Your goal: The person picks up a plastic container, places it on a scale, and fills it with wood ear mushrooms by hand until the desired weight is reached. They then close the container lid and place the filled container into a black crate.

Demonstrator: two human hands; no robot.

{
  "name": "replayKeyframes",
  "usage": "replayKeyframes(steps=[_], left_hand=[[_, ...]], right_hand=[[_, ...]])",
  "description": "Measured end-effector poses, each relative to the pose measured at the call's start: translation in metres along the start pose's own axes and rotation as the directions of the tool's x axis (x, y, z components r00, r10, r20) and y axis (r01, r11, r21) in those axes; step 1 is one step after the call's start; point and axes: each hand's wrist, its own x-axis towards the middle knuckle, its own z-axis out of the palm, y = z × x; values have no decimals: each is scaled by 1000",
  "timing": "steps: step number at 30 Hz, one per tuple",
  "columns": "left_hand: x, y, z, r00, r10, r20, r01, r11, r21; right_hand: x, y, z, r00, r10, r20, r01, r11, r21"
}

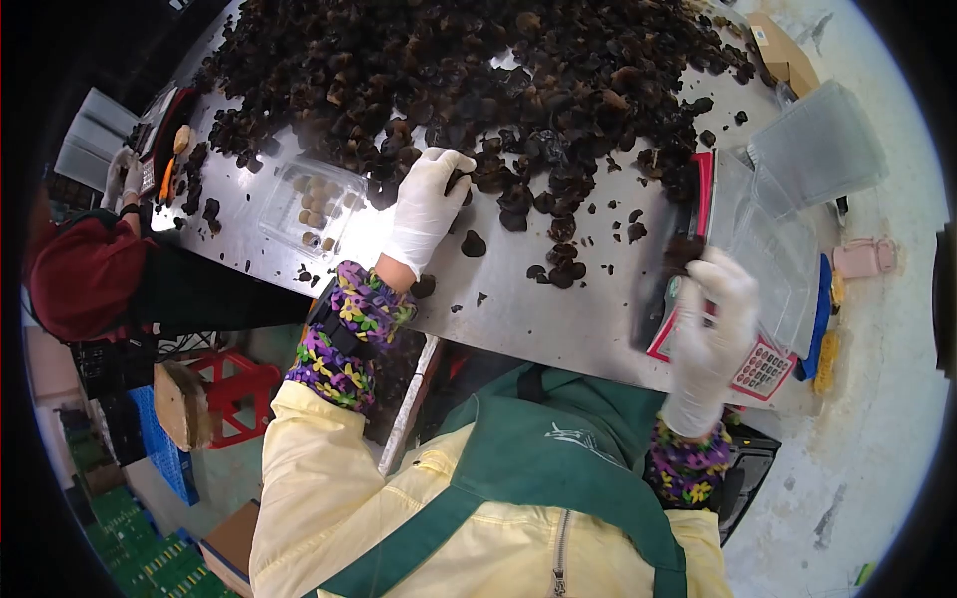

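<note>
The dark, curled fungus-like pieces are heaped in a broad pile (558,70) across the far side of the metal tabletop (538,329), with strays scattered toward the near edge. The white-gloved left hand (429,209) is at the pile's near edge, its grip curled inward, fingers and thumb appearing closed on a dark piece (458,180) that they mostly hide. More pieces lie just beyond and to the right of those fingertips, so the left hand is the nearer one to the main heap; one stray piece (473,243) sits just below and to the right of it. The gloved right hand (714,319) is well apart, above the red-edged scale (762,370), and blurred. Its grip pinches another dark piece (684,253), which sticks out past the fingertips, away from the wearer; the blur hides its outline, so I cannot tell its long axis. The relation that matters is on this side: a clear plastic container (763,224) lies just to the right of that piece, close to the right hand and far from the left. Whether the piece touches anything beneath it cannot be made out.
</note>
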Motion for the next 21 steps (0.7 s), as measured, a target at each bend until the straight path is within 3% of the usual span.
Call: replayKeyframes(steps=[2,4,6,8,11,16,18,20,21], left_hand=[[7,4,2,997,37,60,-43,995,86],[13,1,9,990,-35,134,15,989,146],[18,4,15,968,-124,216,65,962,264],[20,6,20,964,-140,225,80,964,255],[10,1,34,987,-53,154,26,984,175],[-1,13,26,999,-47,-9,48,991,125],[-3,22,19,987,-159,-34,161,986,39],[-4,46,17,986,-154,-62,156,987,23],[-3,62,18,997,-58,-52,58,998,12]], right_hand=[[5,16,-29,996,-3,-85,-2,998,-57],[5,37,-56,995,23,-96,-37,988,-151],[2,56,-74,995,57,-85,-72,982,-176],[-3,71,-85,990,138,-12,-134,931,-340],[-8,74,-91,990,142,-11,-137,926,-352],[-27,80,-97,991,137,-10,-131,924,-359],[-32,80,-95,993,90,79,-61,949,-309],[-41,83,-87,994,87,72,-57,937,-344],[-50,87,-82,992,98,83,-56,912,-407]])
